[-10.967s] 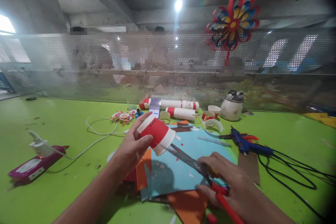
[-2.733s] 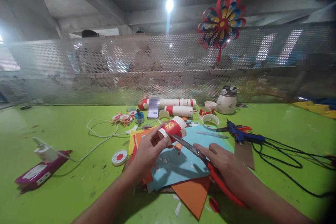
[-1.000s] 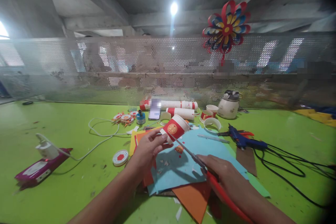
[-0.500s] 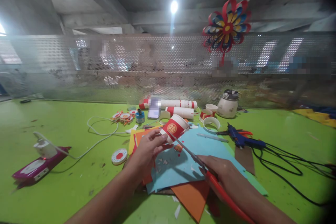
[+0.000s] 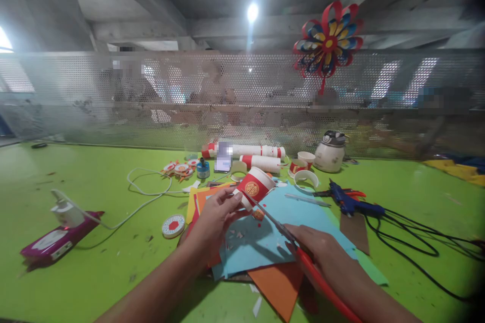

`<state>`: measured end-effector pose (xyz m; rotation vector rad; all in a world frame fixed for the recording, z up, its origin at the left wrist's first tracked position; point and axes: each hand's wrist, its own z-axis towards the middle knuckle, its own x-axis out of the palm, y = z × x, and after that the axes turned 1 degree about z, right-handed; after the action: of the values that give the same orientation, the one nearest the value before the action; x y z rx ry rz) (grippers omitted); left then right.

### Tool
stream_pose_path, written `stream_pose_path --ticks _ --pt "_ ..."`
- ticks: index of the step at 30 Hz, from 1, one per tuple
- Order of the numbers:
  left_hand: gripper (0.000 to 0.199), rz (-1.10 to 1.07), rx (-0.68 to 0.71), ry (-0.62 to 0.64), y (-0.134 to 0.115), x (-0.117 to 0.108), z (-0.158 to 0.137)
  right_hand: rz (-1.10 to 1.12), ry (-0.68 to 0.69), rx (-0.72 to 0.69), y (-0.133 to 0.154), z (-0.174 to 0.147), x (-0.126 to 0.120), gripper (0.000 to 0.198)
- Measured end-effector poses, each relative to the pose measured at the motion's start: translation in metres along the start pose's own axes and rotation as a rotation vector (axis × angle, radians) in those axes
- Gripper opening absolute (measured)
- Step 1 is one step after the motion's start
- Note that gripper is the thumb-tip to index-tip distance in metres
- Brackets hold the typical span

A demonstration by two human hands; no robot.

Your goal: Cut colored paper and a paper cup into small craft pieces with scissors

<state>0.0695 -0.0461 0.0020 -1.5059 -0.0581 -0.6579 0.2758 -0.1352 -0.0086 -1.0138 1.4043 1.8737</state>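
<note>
Closed around the base end of a red and white paper cup (image 5: 261, 181) is my left hand (image 5: 215, 212). The cup is tilted, its mouth toward the upper right and a round gold emblem facing me. My right hand (image 5: 318, 242) grips red-handled scissors (image 5: 314, 272), whose blades point up and left to the cup's lower side. Whether the blades cut into the cup wall I cannot tell. Beneath both hands lie light blue sheets (image 5: 261, 252) with small white and red scraps, over orange paper (image 5: 280, 287).
A blue glue gun (image 5: 352, 204) with black cables lies right, near a white jar-like bottle (image 5: 329, 154). Stacked paper cups (image 5: 261, 163), cut cup rings (image 5: 306, 180) and a phone (image 5: 223, 159) stand behind. At left are a purple power strip (image 5: 62, 239) and a round decorated disc (image 5: 173, 225).
The cup has turned very slightly in my left hand, its emblem a little lower and to the right. The scissors stay almost in place against its lower side.
</note>
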Motion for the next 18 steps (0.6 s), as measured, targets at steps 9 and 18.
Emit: stream_pose_path --ticks 9,18 --pt "0.032 -0.009 0.0 -0.064 0.001 -0.001 0.002 0.035 0.001 0.015 -0.008 0.0 0.001 0.032" --pt "0.034 0.015 0.06 -0.11 0.006 -0.001 0.002 0.083 0.012 -0.066 -0.013 0.006 0.002 0.036"
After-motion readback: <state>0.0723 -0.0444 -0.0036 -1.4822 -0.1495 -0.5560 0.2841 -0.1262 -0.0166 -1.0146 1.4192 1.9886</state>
